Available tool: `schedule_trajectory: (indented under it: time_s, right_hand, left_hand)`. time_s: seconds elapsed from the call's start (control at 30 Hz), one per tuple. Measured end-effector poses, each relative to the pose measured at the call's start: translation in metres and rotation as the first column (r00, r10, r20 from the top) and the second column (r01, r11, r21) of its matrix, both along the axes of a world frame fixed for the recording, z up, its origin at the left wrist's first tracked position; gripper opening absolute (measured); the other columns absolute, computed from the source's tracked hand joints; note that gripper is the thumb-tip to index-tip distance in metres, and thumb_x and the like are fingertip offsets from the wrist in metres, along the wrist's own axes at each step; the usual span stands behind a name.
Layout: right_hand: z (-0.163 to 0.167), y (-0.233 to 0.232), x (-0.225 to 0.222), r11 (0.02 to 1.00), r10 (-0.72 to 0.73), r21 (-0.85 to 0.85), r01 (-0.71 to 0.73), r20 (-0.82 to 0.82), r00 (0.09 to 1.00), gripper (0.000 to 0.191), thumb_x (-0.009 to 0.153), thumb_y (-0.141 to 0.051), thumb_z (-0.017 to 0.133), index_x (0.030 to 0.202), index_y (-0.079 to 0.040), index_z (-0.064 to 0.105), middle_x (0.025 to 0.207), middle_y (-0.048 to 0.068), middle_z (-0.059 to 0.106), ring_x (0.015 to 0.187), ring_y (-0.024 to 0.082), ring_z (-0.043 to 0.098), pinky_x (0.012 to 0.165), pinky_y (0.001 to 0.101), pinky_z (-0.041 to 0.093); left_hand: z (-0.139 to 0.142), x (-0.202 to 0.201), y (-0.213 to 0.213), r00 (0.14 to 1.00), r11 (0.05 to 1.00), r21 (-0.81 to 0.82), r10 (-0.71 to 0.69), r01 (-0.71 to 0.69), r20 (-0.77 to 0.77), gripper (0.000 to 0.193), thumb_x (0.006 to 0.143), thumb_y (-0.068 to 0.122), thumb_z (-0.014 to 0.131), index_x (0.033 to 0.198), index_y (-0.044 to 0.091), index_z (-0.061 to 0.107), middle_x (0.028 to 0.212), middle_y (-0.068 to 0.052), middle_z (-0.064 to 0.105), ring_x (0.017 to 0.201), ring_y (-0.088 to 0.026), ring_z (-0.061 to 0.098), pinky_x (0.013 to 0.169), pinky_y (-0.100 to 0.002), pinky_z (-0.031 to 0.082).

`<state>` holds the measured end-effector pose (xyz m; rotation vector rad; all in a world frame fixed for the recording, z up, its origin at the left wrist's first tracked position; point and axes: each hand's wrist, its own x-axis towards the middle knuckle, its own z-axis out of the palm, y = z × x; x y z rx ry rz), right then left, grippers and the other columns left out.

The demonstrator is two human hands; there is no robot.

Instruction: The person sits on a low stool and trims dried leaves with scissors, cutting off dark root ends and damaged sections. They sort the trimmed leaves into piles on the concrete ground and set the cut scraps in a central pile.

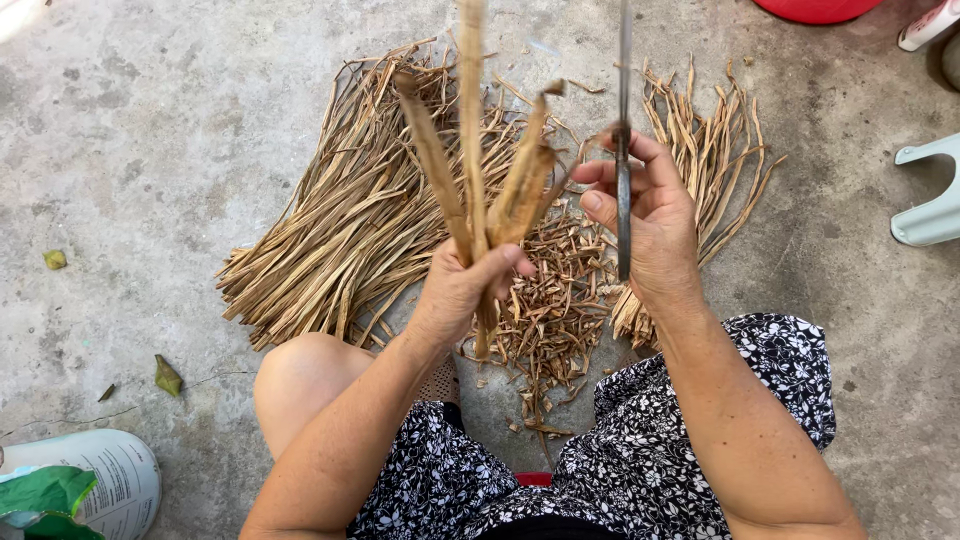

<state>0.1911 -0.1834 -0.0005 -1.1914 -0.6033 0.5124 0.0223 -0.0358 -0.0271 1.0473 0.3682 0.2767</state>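
Dried brown stalks [480, 170] stand clenched in the left hand [460, 285]; the right hand [650, 225] grasps a knife [624, 140] just right of them.

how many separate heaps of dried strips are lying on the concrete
3: a big pile of long strips at the left, a smaller bundle at the right beyond the right hand, and short trimmings between them below the left hand. Hands may hide more.
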Motion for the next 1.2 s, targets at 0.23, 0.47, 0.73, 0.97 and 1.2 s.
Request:
schedule_trajectory:
  time_s: [0.23, 0.47, 0.73, 0.97, 1.2]
  right_hand:
    - [0.008, -0.013, 0.004, 0.96, 0.091, -0.27, -0.069, 0.07, 0.993, 0.069, 0.084, -0.035, 0.079, 0.142, -0.009, 0.052, 0.115, 0.007, 0.07, 0.107, 0.014, 0.065, 0.093, 0.0289, 0.056]
    - [0.003, -0.02, -0.007, 0.869, 0.329, -0.41, -0.276, 0.062, 0.942, 0.075, 0.082, -0.035, 0.081, 0.143, -0.005, 0.049, 0.113, 0.008, 0.07, 0.102, 0.016, 0.067, 0.092, 0.033, 0.058]
    - [0.001, -0.02, -0.001, 0.891, 0.18, -0.427, -0.156, 0.015, 0.984, 0.068, 0.083, -0.035, 0.081, 0.139, -0.004, 0.058, 0.108, 0.009, 0.072, 0.102, 0.017, 0.07, 0.092, 0.0338, 0.059]
    - [-0.004, -0.022, -0.004, 0.823, 0.383, -0.492, -0.286, 0.107, 0.918, 0.074, 0.078, -0.037, 0.084, 0.14, -0.008, 0.055, 0.104, 0.003, 0.07, 0.094, 0.014, 0.067, 0.085, 0.0299, 0.057]
    - [-0.012, -0.014, -0.011, 0.845, 0.323, -0.458, -0.274, 0.03, 0.946, 0.065, 0.079, -0.024, 0.086, 0.136, -0.007, 0.061, 0.094, -0.004, 0.071, 0.085, 0.004, 0.065, 0.077, 0.0196, 0.054]
  left_hand:
    - [-0.002, -0.006, 0.025, 0.976, 0.983, -0.042, 0.183, -0.18, 0.121, 0.01, 0.098, 0.017, 0.071, 0.1, 0.007, 0.072, 0.08, -0.005, 0.073, 0.059, -0.008, 0.059, 0.056, -0.022, 0.048]
    - [0.005, -0.013, 0.033, 0.964, 0.967, -0.07, 0.251, -0.246, 0.084, 0.012, 0.099, 0.017, 0.07, 0.094, 0.006, 0.069, 0.076, -0.005, 0.07, 0.058, -0.009, 0.057, 0.055, -0.023, 0.047]
    - [0.01, -0.016, 0.038, 0.957, 0.958, -0.126, 0.272, -0.258, 0.105, 0.016, 0.103, 0.017, 0.07, 0.096, 0.003, 0.065, 0.075, -0.004, 0.069, 0.057, -0.01, 0.054, 0.054, -0.024, 0.044]
    - [0.004, -0.018, 0.041, 0.967, 0.963, -0.151, 0.237, -0.222, 0.095, 0.016, 0.1, 0.018, 0.07, 0.104, 0.002, 0.069, 0.071, -0.003, 0.067, 0.054, -0.008, 0.054, 0.052, -0.022, 0.045]
    - [0.005, -0.011, 0.037, 0.976, 0.975, -0.079, 0.212, -0.208, 0.042, 0.017, 0.102, 0.016, 0.067, 0.109, 0.002, 0.069, 0.083, -0.01, 0.074, 0.058, -0.012, 0.062, 0.053, -0.024, 0.051]
